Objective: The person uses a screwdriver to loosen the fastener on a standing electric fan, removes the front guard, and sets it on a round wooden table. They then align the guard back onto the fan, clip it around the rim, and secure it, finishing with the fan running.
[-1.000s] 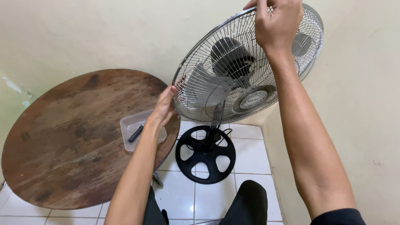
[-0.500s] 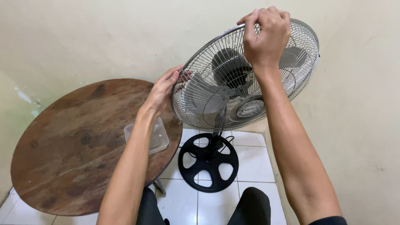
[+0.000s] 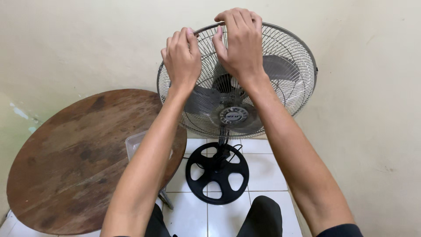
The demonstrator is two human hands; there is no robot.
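The standing fan [image 3: 237,83] is set on the white tiled floor [image 3: 272,171], just beside the round wooden table [image 3: 83,162]. Its wire front guard [image 3: 285,74] is gripped at the top rim: the left hand [image 3: 182,59] and the right hand [image 3: 239,41] are both curled closed around the wires. The guard is judged light, springy and easily bent, so the stiffer outer rim is best held.

- A plain room in a home, in a corner of bare cream walls.
- A standing fan [image 3: 245,87] rises on its black round base [image 3: 217,172] over white floor tiles [image 3: 263,169].
- Left of the fan, a worn round wooden table [image 3: 74,162] carries a clear plastic container [image 3: 133,144].
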